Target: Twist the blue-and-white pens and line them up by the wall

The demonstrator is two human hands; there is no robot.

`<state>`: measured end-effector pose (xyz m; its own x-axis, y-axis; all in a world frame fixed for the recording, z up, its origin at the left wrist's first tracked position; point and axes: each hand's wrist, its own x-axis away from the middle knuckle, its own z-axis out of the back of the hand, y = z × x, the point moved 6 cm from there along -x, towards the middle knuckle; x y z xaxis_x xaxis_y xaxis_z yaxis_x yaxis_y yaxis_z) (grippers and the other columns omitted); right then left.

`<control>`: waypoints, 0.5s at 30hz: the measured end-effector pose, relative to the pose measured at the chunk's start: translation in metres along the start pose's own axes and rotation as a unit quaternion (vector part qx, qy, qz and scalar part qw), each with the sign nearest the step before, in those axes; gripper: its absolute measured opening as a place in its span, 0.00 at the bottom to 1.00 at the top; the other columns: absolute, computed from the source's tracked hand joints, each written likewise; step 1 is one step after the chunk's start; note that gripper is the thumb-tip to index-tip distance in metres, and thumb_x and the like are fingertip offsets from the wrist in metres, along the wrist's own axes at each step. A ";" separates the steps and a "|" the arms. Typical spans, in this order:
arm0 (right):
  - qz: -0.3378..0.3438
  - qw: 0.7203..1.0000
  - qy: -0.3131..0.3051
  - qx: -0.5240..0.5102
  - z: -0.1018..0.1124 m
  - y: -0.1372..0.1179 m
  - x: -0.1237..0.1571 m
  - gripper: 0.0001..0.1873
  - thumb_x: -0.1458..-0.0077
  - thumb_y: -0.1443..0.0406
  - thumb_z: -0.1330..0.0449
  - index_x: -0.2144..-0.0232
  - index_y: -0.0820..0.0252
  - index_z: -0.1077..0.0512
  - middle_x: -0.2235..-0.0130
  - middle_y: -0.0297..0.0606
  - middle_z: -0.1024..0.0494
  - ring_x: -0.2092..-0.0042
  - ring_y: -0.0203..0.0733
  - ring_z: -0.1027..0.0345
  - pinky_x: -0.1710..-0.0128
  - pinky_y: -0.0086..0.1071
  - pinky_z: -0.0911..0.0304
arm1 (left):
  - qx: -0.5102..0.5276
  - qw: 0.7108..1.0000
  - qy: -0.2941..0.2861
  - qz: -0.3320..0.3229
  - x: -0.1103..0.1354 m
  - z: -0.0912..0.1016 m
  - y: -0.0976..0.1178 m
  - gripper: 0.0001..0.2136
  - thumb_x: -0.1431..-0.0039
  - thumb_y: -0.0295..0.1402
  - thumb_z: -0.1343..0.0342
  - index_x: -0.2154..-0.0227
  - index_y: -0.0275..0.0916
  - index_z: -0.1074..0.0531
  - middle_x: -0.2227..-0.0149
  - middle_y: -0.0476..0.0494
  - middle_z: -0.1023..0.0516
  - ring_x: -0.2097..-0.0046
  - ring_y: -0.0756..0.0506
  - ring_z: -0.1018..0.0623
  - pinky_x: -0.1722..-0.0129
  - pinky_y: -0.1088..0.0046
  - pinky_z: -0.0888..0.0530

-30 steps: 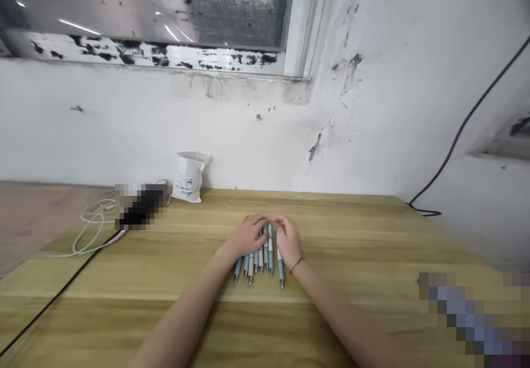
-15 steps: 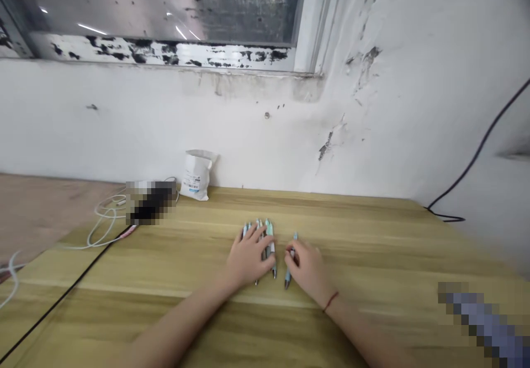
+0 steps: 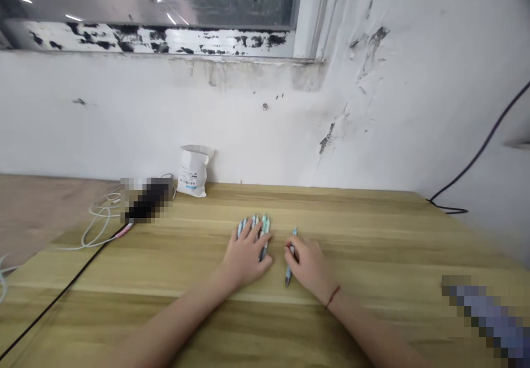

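Observation:
Several blue and green click pens (image 3: 260, 225) lie side by side on the wooden table (image 3: 372, 246). My left hand (image 3: 245, 257) lies flat on top of them with fingers spread, covering most of each pen. My right hand (image 3: 308, 266) is to the right, its fingers curled around a single blue pen (image 3: 290, 256) that lies apart from the group, tip towards me.
A small white paper bag (image 3: 192, 170) stands against the wall at the back. White and black cables (image 3: 97, 222) and a blurred dark object (image 3: 144, 200) lie at the back left. Another blurred object (image 3: 484, 313) sits at the front right. A black cable (image 3: 476, 158) runs down the right wall.
My right hand has pulled one blue pen rightwards away from the bunch. My left hand went from holding the pen ends to lying flat over the remaining pens.

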<state>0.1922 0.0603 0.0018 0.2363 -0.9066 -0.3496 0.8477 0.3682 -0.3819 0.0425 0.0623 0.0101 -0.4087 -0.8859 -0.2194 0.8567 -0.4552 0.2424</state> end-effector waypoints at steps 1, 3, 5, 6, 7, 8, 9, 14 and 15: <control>0.001 1.000 -0.001 -0.002 0.000 0.000 0.000 0.06 0.47 0.66 0.49 0.71 0.58 0.32 0.74 0.34 0.27 0.69 0.40 0.36 0.67 0.31 0.50 | -0.011 1.000 -0.002 -0.001 0.003 0.003 -0.009 0.23 0.48 0.37 0.49 0.47 0.50 0.36 0.39 0.45 0.45 0.37 0.34 0.50 0.42 0.50 0.51; 0.003 1.000 -0.003 -0.007 0.001 0.000 -0.001 0.06 0.47 0.67 0.49 0.72 0.58 0.32 0.74 0.34 0.27 0.69 0.40 0.36 0.67 0.31 0.50 | -0.034 0.999 -0.015 -0.010 0.009 0.010 -0.030 0.23 0.47 0.37 0.50 0.46 0.51 0.38 0.38 0.48 0.46 0.37 0.37 0.51 0.41 0.52 0.50; 0.007 1.000 -0.002 -0.015 0.001 0.000 -0.001 0.06 0.47 0.67 0.49 0.72 0.58 0.33 0.74 0.34 0.27 0.70 0.39 0.37 0.68 0.31 0.50 | -0.064 0.998 -0.015 0.010 0.016 0.018 -0.057 0.23 0.45 0.36 0.53 0.45 0.52 0.40 0.37 0.49 0.48 0.36 0.39 0.51 0.41 0.53 0.48; 0.009 1.000 -0.002 -0.018 0.001 0.000 -0.001 0.06 0.47 0.67 0.50 0.72 0.59 0.33 0.74 0.34 0.27 0.70 0.39 0.37 0.68 0.31 0.50 | -0.081 0.996 -0.014 0.030 0.018 0.023 -0.072 0.23 0.44 0.36 0.55 0.44 0.51 0.41 0.37 0.49 0.49 0.36 0.39 0.52 0.42 0.53 0.48; 0.010 1.000 -0.003 -0.020 0.000 0.000 -0.001 0.06 0.47 0.67 0.50 0.72 0.59 0.33 0.75 0.34 0.27 0.70 0.39 0.37 0.68 0.31 0.50 | -0.095 0.994 -0.016 0.048 0.020 0.026 -0.085 0.23 0.43 0.36 0.56 0.44 0.51 0.42 0.37 0.49 0.49 0.36 0.39 0.52 0.42 0.52 0.48; 0.009 1.000 -0.004 -0.021 0.000 0.001 -0.001 0.06 0.47 0.68 0.50 0.72 0.59 0.33 0.74 0.34 0.27 0.69 0.39 0.37 0.67 0.31 0.50 | -0.105 0.993 -0.021 0.058 0.021 0.029 -0.096 0.23 0.43 0.36 0.56 0.43 0.50 0.42 0.37 0.49 0.49 0.36 0.39 0.52 0.42 0.52 0.48; 0.007 1.000 -0.005 -0.021 0.000 0.001 0.000 0.06 0.48 0.68 0.49 0.71 0.58 0.33 0.74 0.34 0.27 0.69 0.40 0.36 0.67 0.31 0.50 | -0.112 0.992 -0.030 0.058 0.021 0.031 -0.104 0.23 0.43 0.36 0.57 0.43 0.50 0.42 0.37 0.49 0.49 0.36 0.39 0.52 0.42 0.52 0.47; 0.007 1.000 -0.009 -0.018 0.000 0.001 0.002 0.06 0.49 0.69 0.49 0.70 0.58 0.32 0.72 0.34 0.26 0.67 0.40 0.36 0.66 0.31 0.51 | -0.130 0.990 -0.042 0.025 0.021 0.032 -0.108 0.23 0.43 0.35 0.57 0.43 0.50 0.42 0.37 0.49 0.51 0.36 0.40 0.53 0.41 0.53 0.49; 0.007 1.000 -0.011 -0.019 0.000 0.001 0.002 0.06 0.49 0.69 0.49 0.70 0.58 0.32 0.72 0.34 0.26 0.67 0.40 0.36 0.66 0.31 0.51 | -0.132 0.990 -0.038 0.021 0.022 0.032 -0.105 0.23 0.43 0.35 0.56 0.44 0.50 0.42 0.37 0.49 0.50 0.36 0.40 0.52 0.41 0.53 0.49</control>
<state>0.1931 0.0586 0.0004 0.2586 -0.9057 -0.3360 0.8259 0.3877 -0.4093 -0.0663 0.0878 0.0103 -0.3844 -0.9126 -0.1391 0.9220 -0.3872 -0.0079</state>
